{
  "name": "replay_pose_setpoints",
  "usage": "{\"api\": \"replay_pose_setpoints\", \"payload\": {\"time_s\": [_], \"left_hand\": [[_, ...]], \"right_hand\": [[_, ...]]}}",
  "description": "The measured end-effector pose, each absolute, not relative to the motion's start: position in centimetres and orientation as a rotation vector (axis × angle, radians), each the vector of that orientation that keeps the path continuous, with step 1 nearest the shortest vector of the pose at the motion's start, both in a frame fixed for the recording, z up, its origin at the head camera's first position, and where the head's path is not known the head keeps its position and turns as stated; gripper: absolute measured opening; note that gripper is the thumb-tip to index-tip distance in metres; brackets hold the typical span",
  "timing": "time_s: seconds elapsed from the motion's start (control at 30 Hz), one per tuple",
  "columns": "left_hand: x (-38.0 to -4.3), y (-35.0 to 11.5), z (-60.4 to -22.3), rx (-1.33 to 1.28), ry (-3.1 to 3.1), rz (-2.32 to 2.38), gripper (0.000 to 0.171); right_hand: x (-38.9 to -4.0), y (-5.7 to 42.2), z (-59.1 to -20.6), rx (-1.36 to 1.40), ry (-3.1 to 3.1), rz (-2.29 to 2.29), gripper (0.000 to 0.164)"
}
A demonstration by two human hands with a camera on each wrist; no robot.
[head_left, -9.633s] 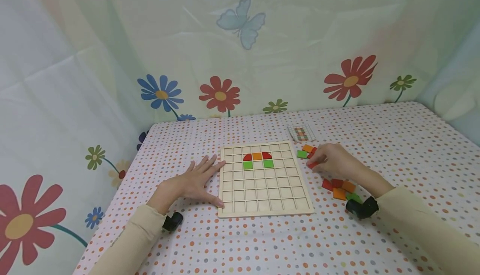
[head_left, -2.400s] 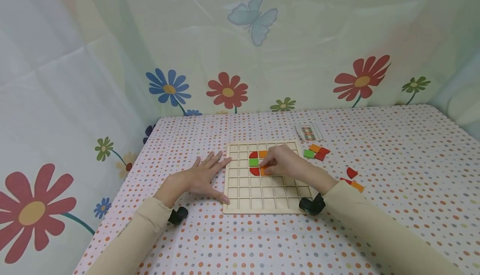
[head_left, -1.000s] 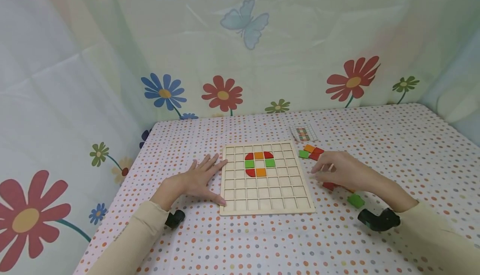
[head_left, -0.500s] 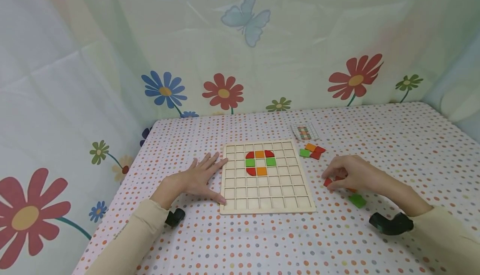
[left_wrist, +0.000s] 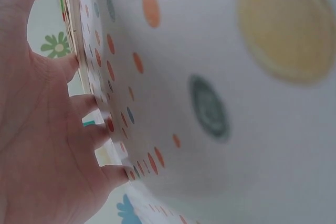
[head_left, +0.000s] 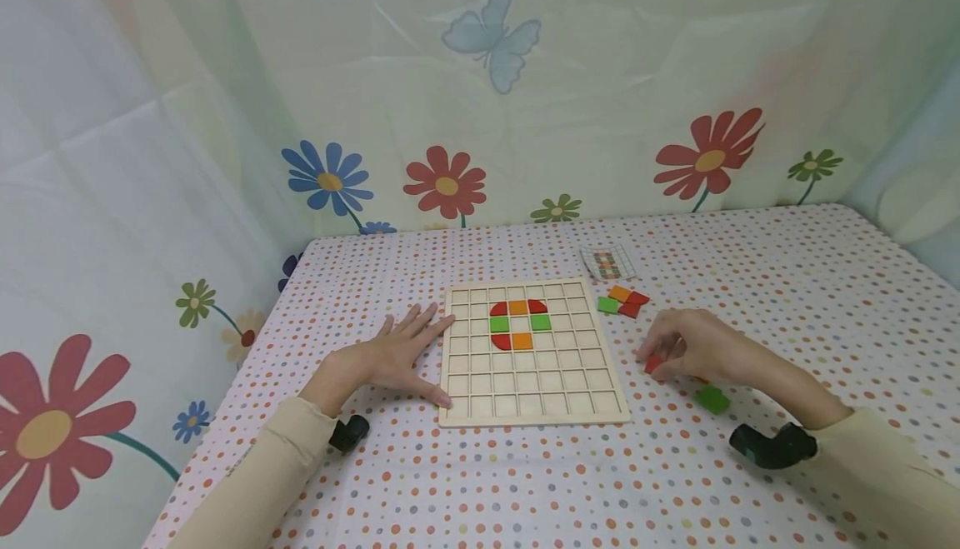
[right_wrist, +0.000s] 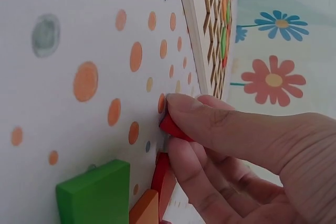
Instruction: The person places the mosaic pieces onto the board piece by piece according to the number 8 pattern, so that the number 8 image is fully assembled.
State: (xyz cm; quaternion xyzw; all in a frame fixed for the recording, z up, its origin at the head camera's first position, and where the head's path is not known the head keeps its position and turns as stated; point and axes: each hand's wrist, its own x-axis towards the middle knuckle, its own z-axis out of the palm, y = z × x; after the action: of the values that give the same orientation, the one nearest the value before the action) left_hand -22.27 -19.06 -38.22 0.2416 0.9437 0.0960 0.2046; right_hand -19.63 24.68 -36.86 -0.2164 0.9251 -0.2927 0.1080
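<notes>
My left hand [head_left: 393, 361] lies spread, with fingertips and thumb touching the left edge of a wooden grid board [head_left: 525, 407]. In the board's cells sit red quarter-round tiles, orange square tiles [head_left: 522, 341] and green square tiles [head_left: 540, 322], forming a ring around one bare cell. To the right of the board, my right hand [head_left: 697, 345] pinches a red tile [right_wrist: 173, 128] between thumb and fingers; its full outline is hidden. Under and beside that hand lie a green tile [head_left: 712, 400], an orange tile [right_wrist: 145, 208] and another red tile [right_wrist: 164, 182].
A small pattern card [head_left: 607, 263] lies behind the board's right corner. Between card and right hand is a second group of tiles: orange [head_left: 619, 293], green [head_left: 608, 305] and red [head_left: 630, 310]. A dotted cloth [head_left: 465, 491] covers the table, with a flowered curtain [head_left: 360, 74] behind.
A lower row of red and orange tiles has joined the board since the oldest frame. My right hand has gone from the board to the nearer pile and pinches a red tile. My left hand stays.
</notes>
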Motion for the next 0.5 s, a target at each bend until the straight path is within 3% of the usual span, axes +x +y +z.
{"api": "replay_pose_setpoints", "payload": {"time_s": [0.5], "left_hand": [[-22.3,-19.1,-38.2,0.669,2.627,0.265,0.123]], "right_hand": [[-20.7,22.0,-35.5,-0.837,2.764,-0.879,0.015]]}}
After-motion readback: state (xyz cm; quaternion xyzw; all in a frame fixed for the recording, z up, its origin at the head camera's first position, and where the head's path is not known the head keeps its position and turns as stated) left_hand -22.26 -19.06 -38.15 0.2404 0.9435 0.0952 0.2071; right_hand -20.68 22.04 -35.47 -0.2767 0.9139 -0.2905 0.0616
